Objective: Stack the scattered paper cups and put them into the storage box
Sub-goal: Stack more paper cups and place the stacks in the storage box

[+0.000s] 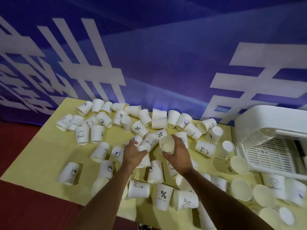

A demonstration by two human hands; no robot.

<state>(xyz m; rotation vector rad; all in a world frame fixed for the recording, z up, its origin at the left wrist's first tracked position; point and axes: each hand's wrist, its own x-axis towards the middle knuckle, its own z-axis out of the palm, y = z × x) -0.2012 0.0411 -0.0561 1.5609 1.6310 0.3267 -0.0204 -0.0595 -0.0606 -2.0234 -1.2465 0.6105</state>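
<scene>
**Two cups in hand, dozens more scattered**

The right hand curls fingers and thumb round an open-mouthed cup, its mouth turned toward the camera, at the middle of the spread. Just to the left, the left hand grips a second cup from above, low among the others. Around them, loose paper cups lie on their sides or stand across the yellow cloth. Their prints read "HELLO", "Bear" and "% NICE DAY". At the right edge, the white storage box holds a nested stack lying on its slatted floor. A blue banner with white characters hangs at the far side.
</scene>
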